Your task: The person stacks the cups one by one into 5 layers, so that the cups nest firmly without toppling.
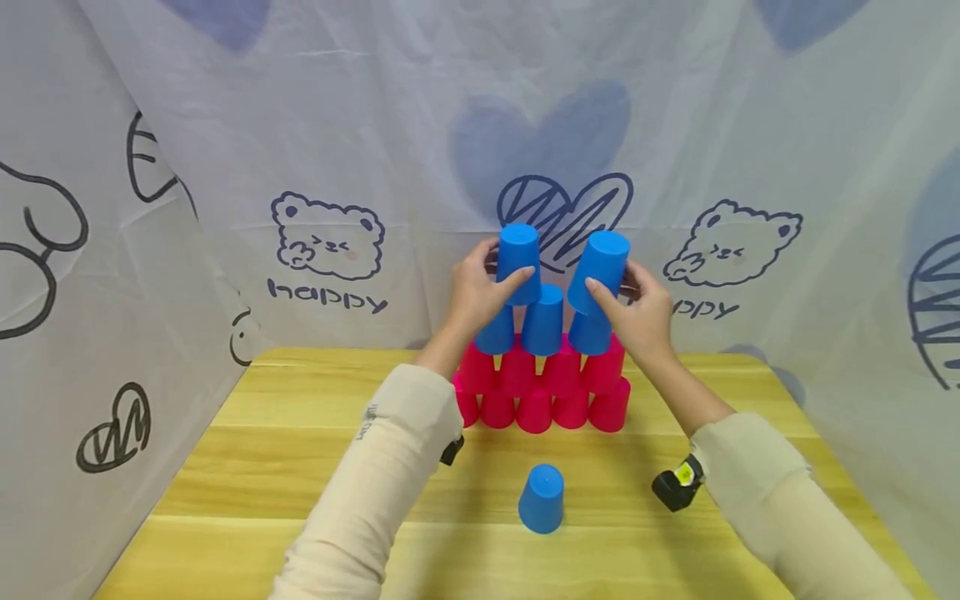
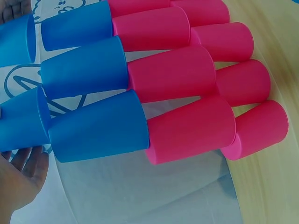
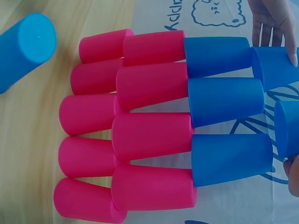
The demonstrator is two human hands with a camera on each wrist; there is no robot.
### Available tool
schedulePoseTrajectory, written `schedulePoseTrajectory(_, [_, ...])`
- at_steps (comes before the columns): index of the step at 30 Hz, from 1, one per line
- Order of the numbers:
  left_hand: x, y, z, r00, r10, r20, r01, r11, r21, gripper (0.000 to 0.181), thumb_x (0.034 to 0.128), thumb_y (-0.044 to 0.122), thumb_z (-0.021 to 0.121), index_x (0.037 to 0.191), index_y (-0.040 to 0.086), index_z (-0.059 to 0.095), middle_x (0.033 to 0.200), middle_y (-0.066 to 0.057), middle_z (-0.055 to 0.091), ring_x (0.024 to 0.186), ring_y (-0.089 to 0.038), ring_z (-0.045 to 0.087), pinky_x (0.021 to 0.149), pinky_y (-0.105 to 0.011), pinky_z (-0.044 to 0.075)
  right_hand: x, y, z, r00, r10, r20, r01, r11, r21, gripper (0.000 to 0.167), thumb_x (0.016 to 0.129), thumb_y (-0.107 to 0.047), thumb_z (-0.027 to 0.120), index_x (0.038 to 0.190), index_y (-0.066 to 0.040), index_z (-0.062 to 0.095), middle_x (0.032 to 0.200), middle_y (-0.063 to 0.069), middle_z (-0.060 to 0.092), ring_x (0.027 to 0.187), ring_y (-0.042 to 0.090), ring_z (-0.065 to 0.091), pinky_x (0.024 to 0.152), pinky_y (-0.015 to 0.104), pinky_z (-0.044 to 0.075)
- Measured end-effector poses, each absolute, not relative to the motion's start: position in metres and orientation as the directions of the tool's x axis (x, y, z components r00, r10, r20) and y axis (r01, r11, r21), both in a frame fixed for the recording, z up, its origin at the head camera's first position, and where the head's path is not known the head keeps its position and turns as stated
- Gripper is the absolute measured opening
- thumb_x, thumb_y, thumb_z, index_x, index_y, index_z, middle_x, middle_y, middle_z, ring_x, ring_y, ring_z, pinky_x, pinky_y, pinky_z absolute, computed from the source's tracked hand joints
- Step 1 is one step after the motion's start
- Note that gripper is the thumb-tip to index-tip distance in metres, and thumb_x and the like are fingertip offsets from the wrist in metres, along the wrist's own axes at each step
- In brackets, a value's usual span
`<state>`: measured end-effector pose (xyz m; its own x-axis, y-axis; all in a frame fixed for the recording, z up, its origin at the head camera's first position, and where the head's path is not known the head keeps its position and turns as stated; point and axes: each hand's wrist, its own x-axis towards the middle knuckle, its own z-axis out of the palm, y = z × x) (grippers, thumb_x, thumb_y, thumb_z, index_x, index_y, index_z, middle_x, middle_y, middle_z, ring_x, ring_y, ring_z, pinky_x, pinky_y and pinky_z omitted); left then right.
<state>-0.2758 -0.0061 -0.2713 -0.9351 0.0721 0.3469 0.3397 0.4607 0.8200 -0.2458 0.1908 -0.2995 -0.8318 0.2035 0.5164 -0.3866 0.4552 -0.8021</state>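
Note:
My left hand (image 1: 477,290) grips an upside-down blue cup (image 1: 517,250), thumb on its near side. In the left wrist view this cup's rim (image 2: 44,114) meets the left end of a row of blue cups (image 2: 96,128). To the right, my right hand (image 1: 639,315) holds a second blue cup (image 1: 602,265), slightly tilted. A gap shows between that cup (image 3: 287,128) and the row in the right wrist view. The three blue cups (image 1: 543,323) stand on two tiers of red cups (image 1: 534,408), all mouth down.
A single blue cup (image 1: 542,502) stands upside down on the wooden table (image 1: 300,467), in front of the stack and between the forearms. Behind the table hangs a white cloth (image 1: 435,133) with bear and heart drawings. Each wrist wears a small black device (image 1: 677,487).

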Motion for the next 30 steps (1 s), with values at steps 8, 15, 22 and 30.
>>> schedulePoseTrajectory(8, [-0.274,-0.003,-0.271,-0.939,0.065,0.339,0.329,0.47,0.819,0.059,0.086,0.033,0.064,0.137,0.012,0.042,0.133,-0.009,0.054,0.118,-0.026,0.055,0.096,-0.041,0.048,-0.259,0.186,-0.298,-0.854,0.206,0.477,-0.343,0.466,-0.816,0.054,0.087,-0.028,0.063,0.131,-0.001,0.048,0.125,0.022,0.056,0.114,0.035,0.054,0.1,0.048,0.043])
schedulePoseTrajectory(15, [-0.275,-0.002,-0.271,-0.941,0.059,0.333,0.32,0.478,0.818,0.06,0.0858,0.033,0.064,0.137,0.012,0.042,0.133,-0.009,0.054,0.118,-0.026,0.055,0.096,-0.042,0.048,-0.265,0.183,-0.297,-0.875,0.187,0.446,-0.316,0.477,-0.82,0.057,0.086,-0.032,0.064,0.132,-0.002,0.047,0.127,0.02,0.055,0.116,0.034,0.053,0.102,0.048,0.042])
schedulePoseTrajectory(22, [-0.275,-0.002,-0.272,-0.939,0.059,0.339,0.326,0.466,0.823,0.061,0.0859,0.034,0.064,0.137,0.011,0.041,0.131,-0.01,0.055,0.116,-0.026,0.056,0.096,-0.042,0.048,-0.268,0.183,-0.296,-0.895,0.169,0.413,-0.288,0.487,-0.824,0.059,0.087,-0.033,0.063,0.133,-0.002,0.045,0.129,0.02,0.054,0.118,0.035,0.052,0.103,0.048,0.04])
schedulePoseTrajectory(30, [-0.275,-0.003,-0.274,-0.939,0.062,0.337,0.326,0.471,0.82,0.062,0.0863,0.032,0.064,0.139,0.01,0.038,0.132,-0.012,0.053,0.118,-0.027,0.054,0.098,-0.043,0.046,-0.27,0.186,-0.294,-0.913,0.147,0.381,-0.27,0.482,-0.833,0.06,0.087,-0.032,0.064,0.134,-0.001,0.045,0.129,0.022,0.054,0.118,0.036,0.052,0.102,0.048,0.041])
